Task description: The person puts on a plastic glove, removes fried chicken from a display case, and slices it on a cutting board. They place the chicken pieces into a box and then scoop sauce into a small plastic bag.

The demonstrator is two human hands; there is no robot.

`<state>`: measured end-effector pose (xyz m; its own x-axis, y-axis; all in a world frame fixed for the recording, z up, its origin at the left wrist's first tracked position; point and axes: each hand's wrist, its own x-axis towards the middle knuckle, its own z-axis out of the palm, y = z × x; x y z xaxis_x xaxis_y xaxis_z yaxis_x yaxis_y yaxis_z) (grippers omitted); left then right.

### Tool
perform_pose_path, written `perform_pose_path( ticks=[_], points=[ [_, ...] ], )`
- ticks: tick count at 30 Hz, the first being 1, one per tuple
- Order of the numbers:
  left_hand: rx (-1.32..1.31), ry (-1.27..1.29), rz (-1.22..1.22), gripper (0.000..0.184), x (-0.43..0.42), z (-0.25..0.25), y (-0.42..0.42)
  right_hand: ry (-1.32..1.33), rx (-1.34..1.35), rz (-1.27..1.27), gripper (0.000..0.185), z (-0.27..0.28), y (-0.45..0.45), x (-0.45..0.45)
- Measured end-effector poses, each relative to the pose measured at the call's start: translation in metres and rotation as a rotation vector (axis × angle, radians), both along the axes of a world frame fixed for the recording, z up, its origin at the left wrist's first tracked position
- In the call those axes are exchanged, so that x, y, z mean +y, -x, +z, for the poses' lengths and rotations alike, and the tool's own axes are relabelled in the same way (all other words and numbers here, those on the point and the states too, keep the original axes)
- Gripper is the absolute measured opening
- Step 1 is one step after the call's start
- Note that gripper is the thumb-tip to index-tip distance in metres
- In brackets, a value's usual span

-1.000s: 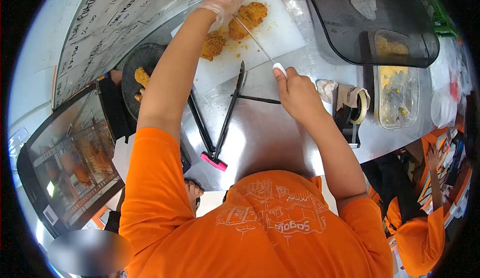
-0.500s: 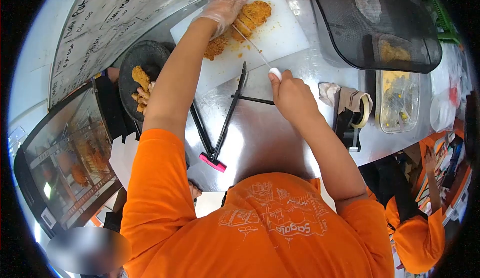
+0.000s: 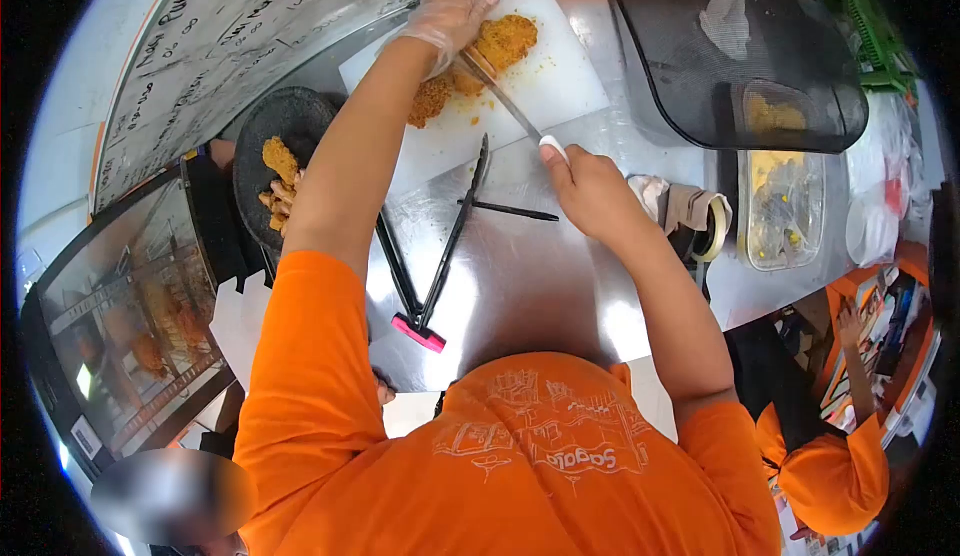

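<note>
Turned since the earlier frame, the knife (image 3: 508,99) now shows the broad side of its blade, where only a thin line could be seen; beside it, a cut section (image 3: 466,82) of breaded food now stands apart on the left of the blade from the main breaded fried piece (image 3: 507,41) on the right. These lie on the white cutting board (image 3: 565,66) in the upper middle of the frame. The main piece has its long axis running from lower left to upper right, and the blade slants across its lower-left end, from lower right to upper left.

From the right hand (image 3: 592,191) the food lies toward the upper left, reached only by the blade; the gloved left hand (image 3: 448,18) is nearer, just beside the food. The right hand's fingers are wrapped round the white handle. How tightly the left hand's fingers are closed, or whether they press on the food, I cannot tell. A smaller breaded piece (image 3: 428,104) shows partly past the left wrist. Black tongs (image 3: 448,256) lie on the metal counter (image 3: 545,296), below the board.
</note>
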<state>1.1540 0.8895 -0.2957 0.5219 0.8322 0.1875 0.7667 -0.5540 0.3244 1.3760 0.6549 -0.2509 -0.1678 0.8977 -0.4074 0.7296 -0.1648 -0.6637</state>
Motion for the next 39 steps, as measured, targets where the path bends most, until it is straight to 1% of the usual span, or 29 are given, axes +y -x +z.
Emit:
perform_pose_path(
  ticks=[1,2,4,5,7,8,10,13,17,20,22,24,26,28,30,32,34,35,36,38,39],
  points=[
    [-0.060,0.041,-0.079,0.050,-0.002,0.012,-0.002,0.004,0.023,-0.012,0.058,0.009,-0.002,-0.002],
    [-0.060,0.049,-0.080,0.050,-0.004,0.023,-0.006,0.011,0.023,-0.013,0.058,0.015,-0.005,-0.003],
    [-0.136,0.078,0.003,0.048,-0.015,0.053,-0.021,-0.062,0.018,-0.055,0.054,0.022,-0.013,-0.003],
    [-0.140,0.080,0.011,0.048,-0.009,0.053,-0.029,-0.060,0.015,-0.046,0.054,0.019,-0.015,0.000],
    [-0.135,0.123,-0.097,0.048,0.009,0.048,-0.043,-0.168,-0.072,-0.104,0.053,0.013,-0.019,0.012],
    [-0.141,0.119,-0.092,0.048,0.008,0.046,-0.046,-0.138,-0.071,-0.086,0.053,0.010,-0.021,0.017],
    [-0.134,0.218,-0.029,0.049,0.004,0.047,-0.050,-0.137,-0.084,-0.082,0.053,0.001,-0.020,0.021],
    [-0.098,0.174,-0.016,0.052,0.010,0.038,-0.050,-0.124,-0.104,-0.091,0.053,-0.001,-0.019,0.022],
    [-0.107,0.242,-0.093,0.055,0.022,0.045,-0.049,-0.064,-0.088,-0.123,0.053,0.014,-0.021,0.018],
    [-0.154,0.176,-0.151,0.057,0.030,0.040,-0.051,-0.074,-0.055,-0.129,0.052,0.008,-0.021,0.021],
    [-0.054,0.105,-0.139,0.057,0.031,0.028,-0.049,-0.087,-0.054,-0.141,0.051,0.000,-0.019,0.021],
    [-0.027,0.102,-0.158,0.056,0.033,0.018,-0.045,-0.100,-0.048,-0.144,0.051,-0.006,-0.017,0.022],
    [0.002,0.095,-0.171,0.056,0.036,0.008,-0.046,-0.058,-0.065,-0.142,0.051,-0.007,-0.016,0.023],
    [-0.061,0.144,-0.111,0.055,0.026,0.014,-0.054,-0.034,-0.051,-0.148,0.052,-0.009,-0.017,0.024],
    [-0.044,0.146,-0.122,0.055,0.033,0.007,-0.055,-0.013,-0.042,-0.148,0.052,-0.011,-0.017,0.027],
    [-0.026,0.152,-0.132,0.055,0.032,-0.003,-0.052,-0.032,-0.111,-0.121,0.053,-0.014,-0.017,0.029],
    [0.004,0.206,-0.022,0.054,0.026,-0.007,-0.049,-0.028,-0.122,-0.118,0.054,-0.019,-0.013,0.026],
    [0.000,0.200,-0.020,0.054,0.028,-0.008,-0.049,-0.034,-0.137,-0.113,0.054,-0.019,-0.012,0.028],
    [-0.025,0.193,-0.031,0.054,0.029,-0.007,-0.049,-0.041,-0.141,-0.108,0.054,-0.017,-0.012,0.031],
    [-0.057,0.189,-0.036,0.053,0.027,-0.005,-0.049,0.032,-0.153,-0.122,0.056,-0.012,-0.012,0.032],
    [-0.003,0.234,-0.022,0.054,0.024,0.004,-0.051,0.030,-0.155,-0.114,0.056,-0.012,-0.012,0.031]
  ],
)
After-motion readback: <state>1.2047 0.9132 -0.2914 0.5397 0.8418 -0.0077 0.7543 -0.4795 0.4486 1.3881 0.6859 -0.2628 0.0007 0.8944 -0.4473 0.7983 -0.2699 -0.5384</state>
